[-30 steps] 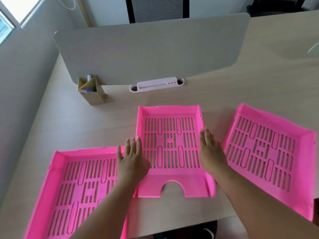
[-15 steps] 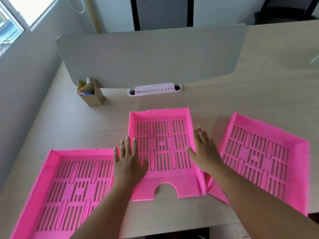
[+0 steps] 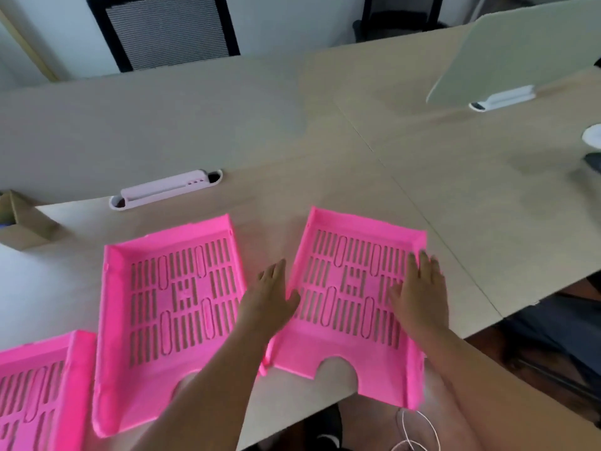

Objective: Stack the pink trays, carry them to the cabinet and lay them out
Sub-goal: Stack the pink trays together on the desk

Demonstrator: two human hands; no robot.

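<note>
Three pink slotted trays lie flat on the wooden desk [image 3: 455,190]. The right tray [image 3: 351,288] sits between my hands, its notched front overhanging the near edge. My left hand [image 3: 273,297] rests along that tray's left wall, thumb over the floor, fingers stretched outside. My right hand [image 3: 419,288] lies on its right wall, fingers straight. The middle tray [image 3: 182,301] lies just left of my left forearm, and only a corner of the left tray [image 3: 39,392] shows at the bottom left.
A grey divider panel [image 3: 146,125] stands behind the trays, with a white cable tray [image 3: 166,190] at its foot. A cardboard box [image 3: 22,222] sits at the far left, and a second divider [image 3: 527,50] at the back right. A black chair [image 3: 169,30] stands beyond the desk.
My view has swung to the right. Both hands have left the sides of the middle tray and now sit on the walls of the right tray.
</note>
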